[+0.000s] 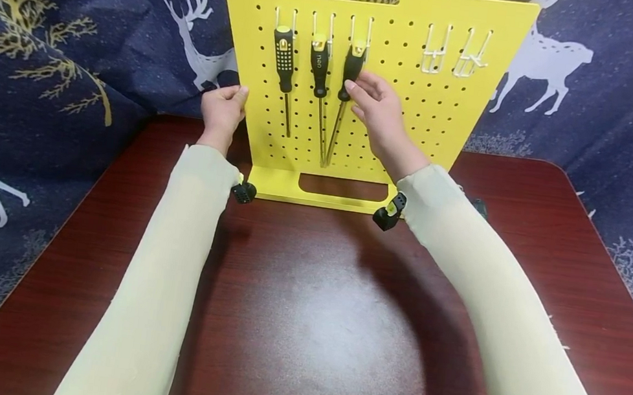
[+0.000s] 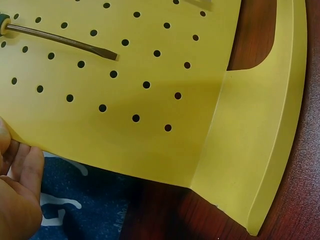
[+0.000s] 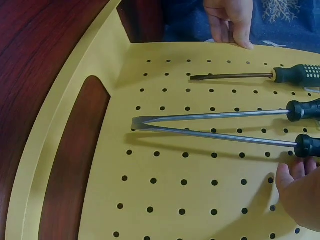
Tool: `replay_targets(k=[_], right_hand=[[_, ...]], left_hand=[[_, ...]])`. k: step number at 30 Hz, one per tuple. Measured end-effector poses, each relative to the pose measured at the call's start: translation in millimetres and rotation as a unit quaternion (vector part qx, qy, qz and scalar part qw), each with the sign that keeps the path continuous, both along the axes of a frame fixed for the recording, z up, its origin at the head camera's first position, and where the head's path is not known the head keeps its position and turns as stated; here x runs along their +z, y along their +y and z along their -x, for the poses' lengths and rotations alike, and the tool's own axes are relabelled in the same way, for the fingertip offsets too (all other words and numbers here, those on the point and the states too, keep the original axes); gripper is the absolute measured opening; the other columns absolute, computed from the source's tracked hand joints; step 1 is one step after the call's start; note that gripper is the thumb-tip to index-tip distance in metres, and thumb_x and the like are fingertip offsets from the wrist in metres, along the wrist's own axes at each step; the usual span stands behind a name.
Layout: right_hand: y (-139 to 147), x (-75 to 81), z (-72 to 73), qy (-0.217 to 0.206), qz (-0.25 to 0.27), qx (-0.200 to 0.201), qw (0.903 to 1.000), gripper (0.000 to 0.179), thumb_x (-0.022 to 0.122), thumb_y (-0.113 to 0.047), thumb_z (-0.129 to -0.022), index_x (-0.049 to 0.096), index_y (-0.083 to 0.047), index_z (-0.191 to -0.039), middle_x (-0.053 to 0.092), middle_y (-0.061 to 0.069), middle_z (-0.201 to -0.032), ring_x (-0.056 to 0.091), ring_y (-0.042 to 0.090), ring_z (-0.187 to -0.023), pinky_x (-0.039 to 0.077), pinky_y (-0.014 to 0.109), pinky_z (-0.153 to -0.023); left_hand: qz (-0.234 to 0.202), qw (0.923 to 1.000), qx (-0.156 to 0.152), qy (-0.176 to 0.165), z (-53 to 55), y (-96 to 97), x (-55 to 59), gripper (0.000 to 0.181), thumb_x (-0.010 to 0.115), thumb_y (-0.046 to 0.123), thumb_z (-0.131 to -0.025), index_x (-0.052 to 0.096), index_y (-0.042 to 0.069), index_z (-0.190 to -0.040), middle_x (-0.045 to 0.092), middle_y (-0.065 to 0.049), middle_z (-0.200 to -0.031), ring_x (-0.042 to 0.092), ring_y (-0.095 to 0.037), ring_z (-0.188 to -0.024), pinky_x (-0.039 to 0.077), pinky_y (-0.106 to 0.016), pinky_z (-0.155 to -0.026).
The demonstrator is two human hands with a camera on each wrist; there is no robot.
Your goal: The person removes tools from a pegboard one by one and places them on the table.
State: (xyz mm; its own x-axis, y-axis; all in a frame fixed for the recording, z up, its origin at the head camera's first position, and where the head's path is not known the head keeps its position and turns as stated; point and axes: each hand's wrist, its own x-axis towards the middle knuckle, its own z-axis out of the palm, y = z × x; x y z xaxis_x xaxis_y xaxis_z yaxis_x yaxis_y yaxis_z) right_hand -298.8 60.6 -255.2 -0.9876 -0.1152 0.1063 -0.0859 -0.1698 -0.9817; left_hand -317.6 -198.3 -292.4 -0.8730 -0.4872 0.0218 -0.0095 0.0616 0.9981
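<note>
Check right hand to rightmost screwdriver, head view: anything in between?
Nothing visible: the right hand is at the rightmost screwdriver, by its handle; the middle screwdriver hangs on the far side, not between them.

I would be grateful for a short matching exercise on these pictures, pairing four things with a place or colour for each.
Column one:
1. Left hand
2. Right hand
3. Pegboard
4. Table

Column two:
A. Dark reddish brown
B. At the handle of the rightmost screwdriver in the head view
C. Yellow, with rows of holes
D. Holding the left edge of the upright panel in the head view

Right pairs: 1-D, 2-B, 3-C, 4-A.
</note>
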Motion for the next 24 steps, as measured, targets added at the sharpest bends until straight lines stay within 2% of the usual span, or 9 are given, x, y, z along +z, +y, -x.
replay_targets(k=[9, 13, 16, 19, 24], right_hand=[[-8, -0.9, 6.1, -0.009, 0.011, -0.037, 0.9992, 0.046, 0.065, -0.012, -0.101, 0.053, -0.003, -0.144, 0.056, 0.015, -0.147, 0.058, 0.023, -0.133, 0.047, 0.035, -0.116], [-12, -1.5, 7.4, -0.010, 0.028, -0.057, 0.9979, 0.043, 0.068, -0.011, -0.099, 0.056, -0.002, -0.139, 0.064, 0.009, -0.128, 0.064, 0.017, -0.113, 0.051, 0.036, -0.110], [-16, -2.4, 8.1, -0.006, 0.037, -0.070, 0.9969, 0.040, 0.068, -0.010, -0.098, 0.058, -0.001, -0.135, 0.063, 0.002, -0.111, 0.063, 0.011, -0.099, 0.053, 0.036, -0.106], [-17, -3.0, 8.4, -0.005, 0.048, -0.075, 0.9960, 0.035, 0.068, -0.009, -0.098, 0.058, -0.001, -0.131, 0.062, -0.002, -0.102, 0.061, 0.009, -0.092, 0.055, 0.033, -0.097], [-13, -3.9, 6.8, -0.010, 0.058, -0.070, 0.9958, 0.024, 0.066, -0.008, -0.099, 0.060, -0.006, -0.122, 0.061, -0.003, -0.099, 0.060, 0.009, -0.088, 0.057, 0.029, -0.080]], left_hand=[[0.008, 1.0000, 0.000, -0.002, 1.7, -1.5, -1.2, 0.029, 0.069, 0.019, -0.099, 0.074, -0.001, -0.120, 0.051, 0.012, -0.060, 0.047, -0.003, -0.056, 0.043, -0.015, -0.057], [0.000, 1.0000, 0.002, -0.001, 1.5, -0.2, -0.7, 0.028, 0.069, 0.018, -0.099, 0.074, -0.001, -0.118, 0.051, 0.011, -0.060, 0.046, -0.004, -0.056, 0.042, -0.015, -0.056], [-0.003, 1.0000, 0.002, -0.003, 1.2, -0.9, -0.5, 0.028, 0.069, 0.018, -0.099, 0.074, -0.001, -0.119, 0.051, 0.011, -0.061, 0.046, -0.004, -0.056, 0.041, -0.014, -0.055], [-0.002, 1.0000, 0.003, -0.006, 1.5, -1.4, -0.7, 0.028, 0.069, 0.019, -0.099, 0.074, -0.001, -0.119, 0.051, 0.011, -0.061, 0.045, -0.004, -0.055, 0.041, -0.014, -0.055], [0.004, 1.0000, 0.003, -0.006, 2.6, -0.5, -1.8, 0.028, 0.069, 0.019, -0.099, 0.074, 0.000, -0.119, 0.050, 0.011, -0.059, 0.046, -0.003, -0.054, 0.042, -0.015, -0.056]])
